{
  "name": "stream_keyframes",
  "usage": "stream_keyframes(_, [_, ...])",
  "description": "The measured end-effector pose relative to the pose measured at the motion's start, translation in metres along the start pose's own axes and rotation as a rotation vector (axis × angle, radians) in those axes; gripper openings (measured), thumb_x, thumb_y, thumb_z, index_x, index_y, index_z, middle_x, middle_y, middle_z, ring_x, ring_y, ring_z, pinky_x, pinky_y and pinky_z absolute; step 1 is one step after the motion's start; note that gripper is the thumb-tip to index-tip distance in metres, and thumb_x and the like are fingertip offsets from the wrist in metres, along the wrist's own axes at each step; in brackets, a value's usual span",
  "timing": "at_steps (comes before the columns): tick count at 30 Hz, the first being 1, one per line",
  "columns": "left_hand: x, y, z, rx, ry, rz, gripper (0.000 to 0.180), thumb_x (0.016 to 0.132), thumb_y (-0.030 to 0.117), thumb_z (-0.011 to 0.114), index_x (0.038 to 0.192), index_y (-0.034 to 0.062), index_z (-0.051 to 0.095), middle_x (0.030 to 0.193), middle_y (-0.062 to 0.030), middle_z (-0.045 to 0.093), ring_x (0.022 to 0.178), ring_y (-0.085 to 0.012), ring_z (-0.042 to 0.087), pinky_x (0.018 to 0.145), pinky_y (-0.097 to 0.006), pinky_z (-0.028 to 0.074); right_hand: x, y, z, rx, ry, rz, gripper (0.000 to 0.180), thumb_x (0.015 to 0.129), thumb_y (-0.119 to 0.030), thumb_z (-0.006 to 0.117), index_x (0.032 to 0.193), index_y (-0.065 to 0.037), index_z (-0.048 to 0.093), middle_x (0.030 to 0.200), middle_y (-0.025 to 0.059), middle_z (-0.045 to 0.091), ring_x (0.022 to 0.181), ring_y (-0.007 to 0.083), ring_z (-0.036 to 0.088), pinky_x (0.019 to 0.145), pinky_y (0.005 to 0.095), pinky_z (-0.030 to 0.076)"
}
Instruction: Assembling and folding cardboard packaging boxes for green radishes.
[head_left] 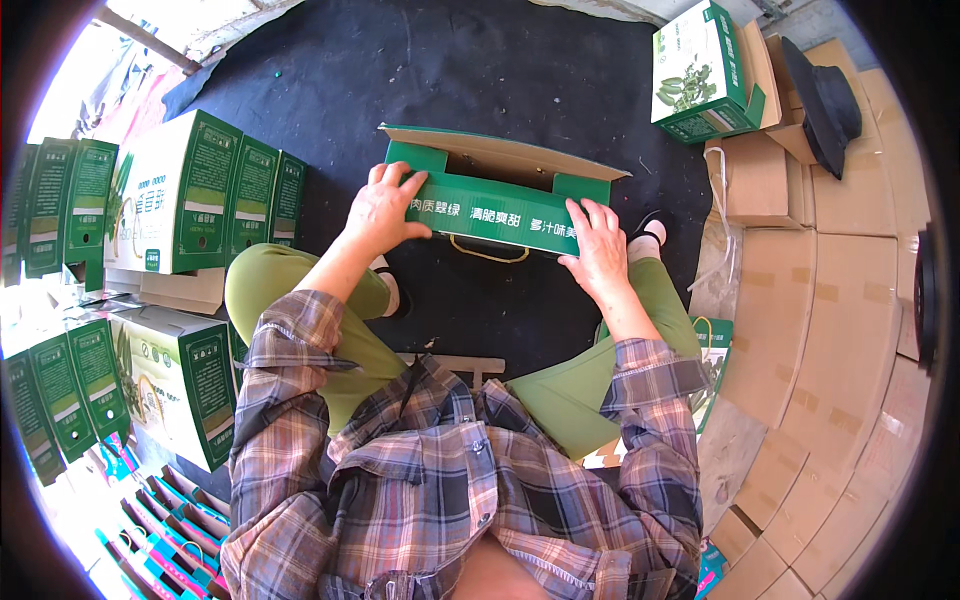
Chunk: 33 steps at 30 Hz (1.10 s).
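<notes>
- My left hand (385, 208) touches the left end of the green box (488, 212), thumb spread from fingers.
- My right hand (600, 248) touches its right end likewise; whether either clamps, I can't tell.
- Its far flap (515, 155) stands raised.

Inside bottom of the green carton (490, 208): not visible behind its near top panel. Left hand (378, 208) and right hand (598, 252) cover that panel's ends, the right masking part of the print. Carton beside the right thigh (716, 345): largely hidden by leg and sleeve. Dark rounded object (926, 300): cut by the lens rim, kind indeterminate. Leftmost cartons (45, 215): likewise cut off. Green speck (278, 73) on the black sheet (450, 60): too small to identify.
</notes>
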<state>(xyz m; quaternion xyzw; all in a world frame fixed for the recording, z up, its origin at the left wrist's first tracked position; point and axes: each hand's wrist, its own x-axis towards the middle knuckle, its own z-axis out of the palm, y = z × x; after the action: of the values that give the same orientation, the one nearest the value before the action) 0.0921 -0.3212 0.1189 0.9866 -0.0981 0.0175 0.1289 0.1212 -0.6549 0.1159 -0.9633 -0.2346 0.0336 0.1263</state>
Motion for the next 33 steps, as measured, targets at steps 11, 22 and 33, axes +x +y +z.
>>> stream_keyframes(11, [0.002,0.007,0.007,0.062,-0.194,-0.042,0.081,0.058,0.019,0.083,0.132,0.0138,0.05,0.118,-0.0113,0.051,0.113,-0.0307,0.049,0.086,-0.041,0.048,0.0,0.002,0.004,0.007,-0.02,0.002,0.083,0.055,-0.009,0.084,0.13,-0.01,0.048,0.121,0.0102,0.052,0.115,0.0313,0.047,0.092,0.0436,0.044])
stream_keyframes(22, [-0.01,0.01,0.032,0.27,0.027,0.108,0.066,0.076,0.015,0.065,0.137,0.0057,0.042,0.117,-0.0096,0.053,0.113,-0.0273,0.049,0.105,-0.057,0.03,0.012,-0.012,0.018,-0.075,-0.168,-0.028,0.087,0.075,-0.015,0.072,0.147,-0.006,0.023,0.151,0.0121,0.03,0.141,0.0291,0.025,0.107,0.0482,0.032])
stream_keyframes(33, [-0.011,0.024,0.014,-0.02,-0.06,0.158,0.072,0.06,0.033,0.081,0.121,0.0049,0.053,0.103,-0.0085,0.056,0.103,-0.0258,0.053,0.088,-0.038,0.04,0.006,0.008,0.008,0.07,-0.06,-0.014,0.089,0.066,-0.01,0.079,0.142,-0.003,0.034,0.147,0.0202,0.034,0.136,0.0398,0.029,0.11,0.0443,0.03])
